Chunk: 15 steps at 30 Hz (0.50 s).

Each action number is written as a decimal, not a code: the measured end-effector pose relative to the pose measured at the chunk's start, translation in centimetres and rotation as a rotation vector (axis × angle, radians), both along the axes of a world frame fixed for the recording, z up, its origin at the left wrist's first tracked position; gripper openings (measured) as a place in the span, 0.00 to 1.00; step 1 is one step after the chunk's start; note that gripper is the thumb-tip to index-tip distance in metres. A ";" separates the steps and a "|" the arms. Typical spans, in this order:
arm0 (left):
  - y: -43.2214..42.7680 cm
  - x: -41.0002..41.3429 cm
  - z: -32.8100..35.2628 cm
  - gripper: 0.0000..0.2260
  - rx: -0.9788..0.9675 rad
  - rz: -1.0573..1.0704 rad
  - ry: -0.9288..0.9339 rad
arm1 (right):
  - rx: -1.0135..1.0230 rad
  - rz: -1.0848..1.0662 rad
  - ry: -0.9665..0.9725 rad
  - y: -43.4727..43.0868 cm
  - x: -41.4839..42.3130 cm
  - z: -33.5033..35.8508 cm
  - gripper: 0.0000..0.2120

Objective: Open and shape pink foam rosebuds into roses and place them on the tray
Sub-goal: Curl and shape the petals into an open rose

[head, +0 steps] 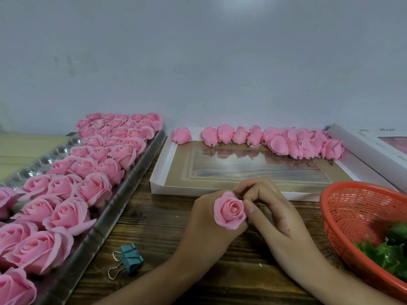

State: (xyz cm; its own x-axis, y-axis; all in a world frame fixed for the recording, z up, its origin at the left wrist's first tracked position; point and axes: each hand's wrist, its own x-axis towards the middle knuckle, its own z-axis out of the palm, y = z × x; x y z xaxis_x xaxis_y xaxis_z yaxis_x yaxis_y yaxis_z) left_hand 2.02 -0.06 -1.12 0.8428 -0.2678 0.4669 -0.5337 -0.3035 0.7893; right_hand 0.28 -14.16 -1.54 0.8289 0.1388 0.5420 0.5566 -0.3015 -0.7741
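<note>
right hand fingers curled, pinching outer petal of pink rose | left hand grips rose from beneath, above table | opened roses fill tray at left | rosebuds line far edge of white box | red basket at right, near right hand

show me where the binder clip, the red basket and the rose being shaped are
binder clip point(131, 258): head view, on its teal body
red basket point(356, 205): head view, on its inner mesh wall
rose being shaped point(230, 210): head view, on the spiral centre of its petals
</note>
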 end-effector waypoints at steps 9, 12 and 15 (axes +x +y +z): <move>0.0 0.1 -0.2 0.20 -0.015 -0.003 -0.050 | -0.023 -0.023 0.001 -0.1 0.1 -0.2 0.10; 0.0 0.2 -0.4 0.20 -0.005 -0.009 -0.059 | -0.020 -0.021 0.012 -0.1 0.2 -0.2 0.10; -0.2 0.3 -0.5 0.14 -0.018 -0.009 -0.057 | 0.017 -0.007 0.001 -0.1 0.1 -0.1 0.10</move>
State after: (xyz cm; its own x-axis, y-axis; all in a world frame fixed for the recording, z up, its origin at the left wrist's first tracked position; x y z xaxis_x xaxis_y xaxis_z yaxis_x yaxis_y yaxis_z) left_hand 2.31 -0.28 -1.60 0.8120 -0.2662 0.5194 -0.5810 -0.2842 0.7627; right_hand 0.39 -14.26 -1.61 0.8303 0.1242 0.5432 0.5538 -0.2920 -0.7798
